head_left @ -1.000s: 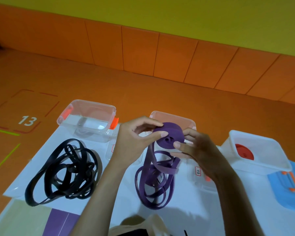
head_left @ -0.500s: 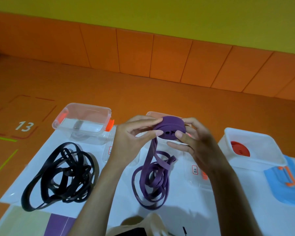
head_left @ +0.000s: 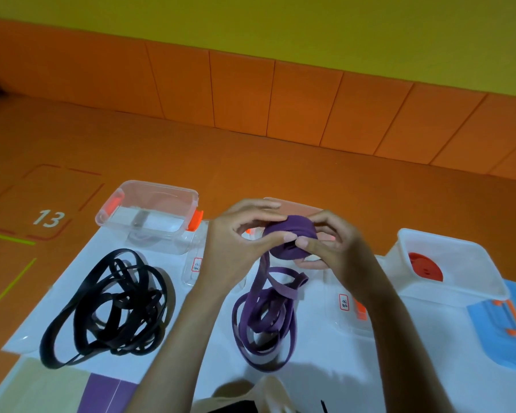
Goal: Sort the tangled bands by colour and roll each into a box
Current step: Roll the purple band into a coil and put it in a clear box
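At frame centre, the left hand point(head_left: 233, 248) and right hand point(head_left: 337, 251) both pinch the rolled purple band point(head_left: 289, 238), its loose tail point(head_left: 262, 320) pooled on the tabletop point(head_left: 399, 368).

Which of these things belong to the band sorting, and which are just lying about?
In the job: purple band, gripped by left hand and right hand; black band; clear box; white box holding red roll.
Lying about: blue lid; purple sheet; floor mark 13.
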Demonstrator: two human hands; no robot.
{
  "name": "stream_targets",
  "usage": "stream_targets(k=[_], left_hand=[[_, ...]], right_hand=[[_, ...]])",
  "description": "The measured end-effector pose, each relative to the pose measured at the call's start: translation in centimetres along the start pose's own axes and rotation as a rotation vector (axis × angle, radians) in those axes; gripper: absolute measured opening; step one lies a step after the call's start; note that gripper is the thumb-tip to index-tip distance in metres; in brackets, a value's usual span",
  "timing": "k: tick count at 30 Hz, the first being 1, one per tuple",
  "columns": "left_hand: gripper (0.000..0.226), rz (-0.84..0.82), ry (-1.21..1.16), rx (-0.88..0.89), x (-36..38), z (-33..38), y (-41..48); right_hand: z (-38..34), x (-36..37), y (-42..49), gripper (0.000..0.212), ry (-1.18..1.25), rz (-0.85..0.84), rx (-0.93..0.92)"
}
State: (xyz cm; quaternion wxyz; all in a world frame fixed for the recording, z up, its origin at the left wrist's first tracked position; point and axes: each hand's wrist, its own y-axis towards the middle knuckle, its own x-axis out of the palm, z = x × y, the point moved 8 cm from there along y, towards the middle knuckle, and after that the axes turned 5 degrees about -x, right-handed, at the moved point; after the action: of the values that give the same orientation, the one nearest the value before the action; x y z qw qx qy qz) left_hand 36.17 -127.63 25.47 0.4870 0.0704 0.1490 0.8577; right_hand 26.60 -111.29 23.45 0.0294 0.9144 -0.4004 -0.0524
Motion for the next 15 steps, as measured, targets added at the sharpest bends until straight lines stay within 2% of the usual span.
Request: stream_targets(k=[9,15], left_hand=[[0.040,-0.037,0.066,-0.124,-1.2,-1.2,0.6],[0.045,-0.069,-0.015,-0.156,-1.3,-0.5,0.7]], right_hand=[[-0.5,-0.2,0.4,0.024,-0.015,0.081,-0.077],[-1.1,-0.2,0.2,0.025,0.024,0.101,-0.124]])
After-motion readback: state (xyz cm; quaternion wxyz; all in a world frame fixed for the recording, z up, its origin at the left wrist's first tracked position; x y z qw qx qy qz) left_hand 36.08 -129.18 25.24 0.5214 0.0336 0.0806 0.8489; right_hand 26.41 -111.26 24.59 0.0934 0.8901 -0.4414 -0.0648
